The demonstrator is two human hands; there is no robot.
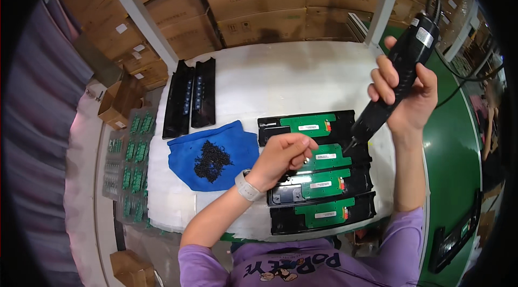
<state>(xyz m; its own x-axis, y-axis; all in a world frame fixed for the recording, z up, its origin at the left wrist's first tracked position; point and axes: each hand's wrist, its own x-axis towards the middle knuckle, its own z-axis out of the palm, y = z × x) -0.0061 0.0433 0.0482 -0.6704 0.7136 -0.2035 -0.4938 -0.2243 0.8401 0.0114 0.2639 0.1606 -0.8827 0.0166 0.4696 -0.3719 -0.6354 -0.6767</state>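
White padded bench top [270, 79] spreads before me, cardboard boxes [259, 1] stacked at its far edge. Nearest me lie four black trays [324, 179] in a row, each carrying a green circuit board [324, 183]. My left hand [280, 158] hovers over the second tray, fingertips pinched together; what they hold is too small to tell. Left of it, a blue cloth [186, 165] holds a heap of black screws [211, 160]. Farther right, my right hand [402, 98] is closed around a black electric screwdriver [396, 79], tip angled down toward the trays.
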